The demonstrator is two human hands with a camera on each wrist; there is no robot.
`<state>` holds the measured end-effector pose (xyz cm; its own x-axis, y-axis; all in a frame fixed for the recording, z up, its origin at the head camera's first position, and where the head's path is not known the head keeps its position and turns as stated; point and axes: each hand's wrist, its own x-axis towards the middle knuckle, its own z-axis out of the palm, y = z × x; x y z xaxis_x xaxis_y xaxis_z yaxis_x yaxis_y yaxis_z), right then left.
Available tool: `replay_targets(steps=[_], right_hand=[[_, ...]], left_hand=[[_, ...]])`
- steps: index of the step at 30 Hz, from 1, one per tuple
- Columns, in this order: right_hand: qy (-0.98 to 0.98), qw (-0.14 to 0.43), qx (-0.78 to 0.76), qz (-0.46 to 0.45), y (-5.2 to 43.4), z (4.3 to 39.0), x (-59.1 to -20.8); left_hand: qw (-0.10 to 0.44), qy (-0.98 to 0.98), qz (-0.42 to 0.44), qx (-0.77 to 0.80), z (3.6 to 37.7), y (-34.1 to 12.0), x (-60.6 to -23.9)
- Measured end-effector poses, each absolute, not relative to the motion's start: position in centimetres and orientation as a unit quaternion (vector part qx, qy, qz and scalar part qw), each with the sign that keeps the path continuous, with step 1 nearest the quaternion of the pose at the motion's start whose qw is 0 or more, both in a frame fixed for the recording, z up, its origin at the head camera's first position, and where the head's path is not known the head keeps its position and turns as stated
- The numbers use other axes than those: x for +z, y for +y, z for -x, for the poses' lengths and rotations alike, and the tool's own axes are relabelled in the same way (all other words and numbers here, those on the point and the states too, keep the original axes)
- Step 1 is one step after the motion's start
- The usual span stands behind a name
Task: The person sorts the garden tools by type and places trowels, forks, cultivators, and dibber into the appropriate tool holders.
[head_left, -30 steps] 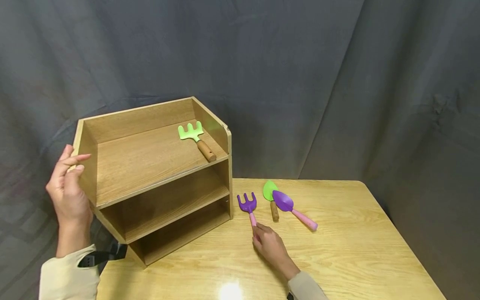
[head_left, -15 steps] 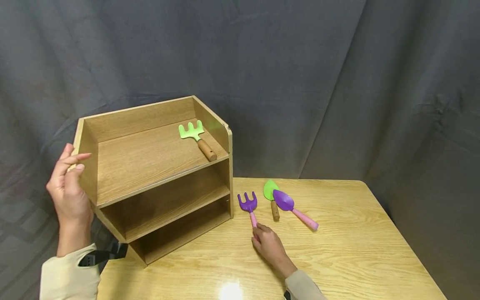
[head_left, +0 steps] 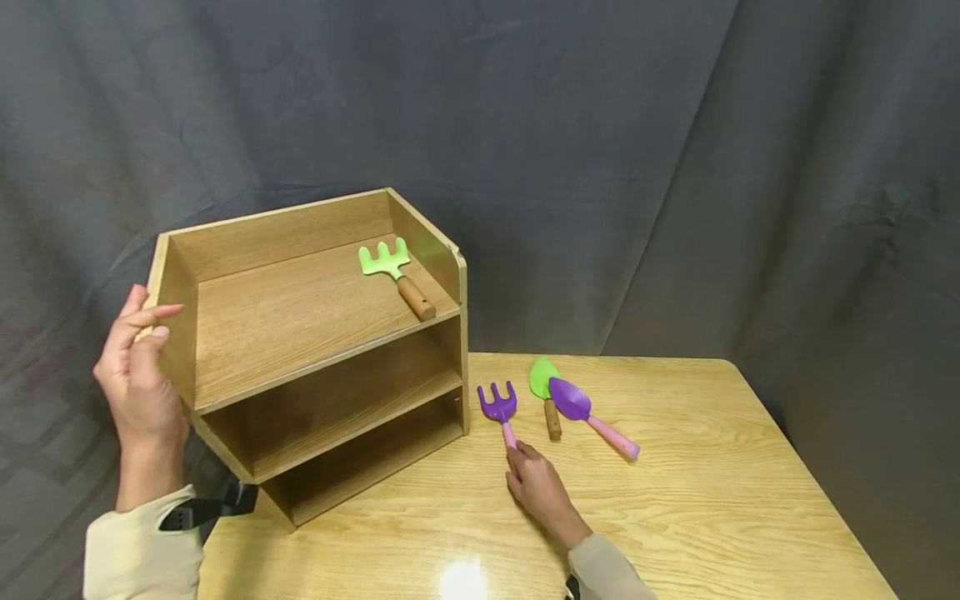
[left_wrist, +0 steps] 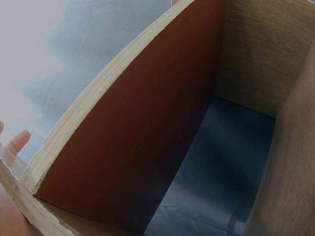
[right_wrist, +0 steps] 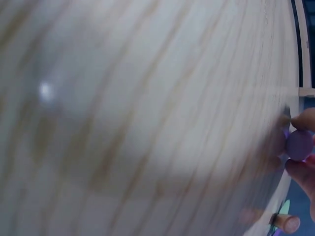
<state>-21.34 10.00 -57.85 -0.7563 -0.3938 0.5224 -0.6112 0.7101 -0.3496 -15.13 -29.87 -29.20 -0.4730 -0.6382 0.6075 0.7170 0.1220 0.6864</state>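
At the left of the head view, my left hand (head_left: pixel 142 375) holds the left side panel of a wooden shelf unit (head_left: pixel 322 358), thumb at its front edge. Part of that hand's fingers (left_wrist: pixel 19 142) shows beside the panel in the left wrist view. My right hand (head_left: pixel 542 492) pinches the pink handle of a purple toy garden fork (head_left: pixel 498 408) that lies low at the table surface. From the right wrist, the round handle end (right_wrist: pixel 299 145) shows between thumb and fingers. A green garden fork (head_left: pixel 385 260) with a wooden handle lies on the shelf's top level.
Right of the purple fork, a purple trowel (head_left: pixel 572 400) with a pink handle overlaps a green trowel (head_left: pixel 542 377) with a wooden handle. All lie on the wooden table (head_left: pixel 712 483). Behind hangs a dark grey curtain (head_left: pixel 540 167).
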Motion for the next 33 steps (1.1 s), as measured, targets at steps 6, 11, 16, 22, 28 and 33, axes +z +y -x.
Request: replay_targets(steps=[6,11,16,22,28,33], right_hand=[[-0.897,0.226,0.259,-0.278,9.76,21.43,-57.59],[-0.902,0.228,0.251,-0.266,9.71,21.44,-57.36],[-0.907,0.23,0.242,-0.257,9.8,21.41,-57.15],[-0.909,0.228,0.245,-0.248,9.81,21.21,-56.97],[-0.905,0.239,0.253,-0.244,9.67,21.05,-57.03],[-0.9,0.257,0.255,-0.241,9.63,21.02,-57.16]], left_hand=[[0.513,-0.542,0.039,-0.664,15.16,-29.81,-29.09],[0.514,-0.536,0.04,-0.669,15.18,-29.87,-29.15],[0.513,-0.534,0.039,-0.671,15.2,-29.97,-29.19],[0.512,-0.536,0.038,-0.671,15.22,-30.0,-29.24],[0.511,-0.536,0.039,-0.671,15.19,-29.97,-29.3],[0.511,-0.537,0.039,-0.67,15.21,-29.95,-29.3]])
